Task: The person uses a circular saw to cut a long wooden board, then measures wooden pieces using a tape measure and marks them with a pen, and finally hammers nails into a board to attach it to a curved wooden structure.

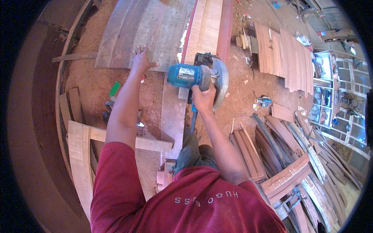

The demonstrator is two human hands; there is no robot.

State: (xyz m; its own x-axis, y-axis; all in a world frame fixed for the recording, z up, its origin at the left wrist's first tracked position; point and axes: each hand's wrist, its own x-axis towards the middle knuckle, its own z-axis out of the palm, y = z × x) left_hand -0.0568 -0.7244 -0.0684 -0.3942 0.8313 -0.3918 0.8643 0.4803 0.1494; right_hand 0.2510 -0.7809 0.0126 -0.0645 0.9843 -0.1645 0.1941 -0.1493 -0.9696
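Note:
My right hand point(204, 97) is wrapped round the rear handle of a teal circular saw point(184, 75). The saw's grey blade guard point(222, 83) lies to the right of the hand, and its front sits at the near end of a pale wooden board point(204, 35). My left hand point(142, 60) rests with fingers spread on the near edge of a wide grey-brown wooden panel point(151, 31), left of the saw. A cord runs from the saw back toward my legs. The blade itself is hidden.
Wooden frame pieces point(79, 155) stand at the lower left. Reddish planks point(285, 58) lie at the far right, a timber pile point(283, 151) nearer. A small blue power tool point(265, 101) and a green piece point(114, 89) are on the sawdust-covered ground. White shelving point(323, 89) stands at right.

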